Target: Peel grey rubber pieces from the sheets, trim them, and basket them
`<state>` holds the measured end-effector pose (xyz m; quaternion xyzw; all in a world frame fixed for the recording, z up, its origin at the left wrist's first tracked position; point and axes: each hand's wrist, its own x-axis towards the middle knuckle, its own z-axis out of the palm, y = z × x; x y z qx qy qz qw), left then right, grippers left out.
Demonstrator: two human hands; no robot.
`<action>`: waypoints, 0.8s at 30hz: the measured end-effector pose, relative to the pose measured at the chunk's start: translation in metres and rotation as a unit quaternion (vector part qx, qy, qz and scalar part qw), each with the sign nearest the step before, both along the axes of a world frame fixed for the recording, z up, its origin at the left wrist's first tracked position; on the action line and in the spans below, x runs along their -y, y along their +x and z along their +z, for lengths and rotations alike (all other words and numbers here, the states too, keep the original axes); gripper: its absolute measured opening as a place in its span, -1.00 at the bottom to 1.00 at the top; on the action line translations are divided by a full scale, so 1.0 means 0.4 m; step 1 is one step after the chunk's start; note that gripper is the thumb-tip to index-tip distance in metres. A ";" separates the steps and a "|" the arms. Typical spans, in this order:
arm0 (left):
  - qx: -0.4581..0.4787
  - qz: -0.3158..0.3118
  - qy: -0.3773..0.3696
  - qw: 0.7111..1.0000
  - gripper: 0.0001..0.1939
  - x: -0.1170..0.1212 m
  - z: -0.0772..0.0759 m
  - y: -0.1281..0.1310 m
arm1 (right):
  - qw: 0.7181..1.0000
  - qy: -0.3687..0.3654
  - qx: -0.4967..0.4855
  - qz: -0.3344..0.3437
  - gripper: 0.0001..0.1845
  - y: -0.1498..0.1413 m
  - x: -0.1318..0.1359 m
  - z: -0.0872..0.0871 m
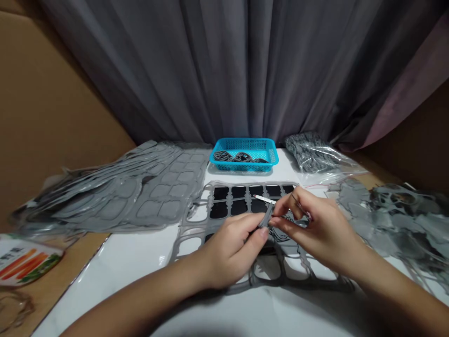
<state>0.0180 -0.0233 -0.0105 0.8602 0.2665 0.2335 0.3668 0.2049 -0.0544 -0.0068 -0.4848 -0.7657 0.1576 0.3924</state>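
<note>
My left hand is closed, with thumb and fingers pinching a small grey rubbery piece. Close against that piece, the fingertips of my right hand are pinched together. A slim whitish tool with a darker tip sticks out to the left from the right hand's fingers; its kind is unclear and its other end is hidden. Under both hands lies a grey moulded sheet of rounded frames, some filled with black panels and others open to the white tabletop. Looped grey-black pieces show partly beneath the right hand.
Behind the sheet stands a blue perforated basket holding several grey looped pieces. Stacked grey sheets lie at left, a clear bag of grey pieces at back right, and grey scraps at right. Cardboard walls flank the table.
</note>
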 end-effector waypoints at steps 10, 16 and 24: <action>-0.008 0.021 -0.010 1.000 -0.70 -0.011 -0.024 0.008 | 0.969 0.154 0.187 -0.042 -0.84 -0.013 0.008 -0.055; -0.007 0.051 -0.023 0.998 -0.72 -0.019 -0.032 0.006 | 0.931 0.159 0.278 -0.176 -0.88 0.056 -0.054 -0.037; 0.069 0.033 -0.157 0.985 -0.66 -0.025 -0.017 -0.005 | 0.995 -0.002 0.073 -0.067 -0.87 0.107 -0.065 -0.005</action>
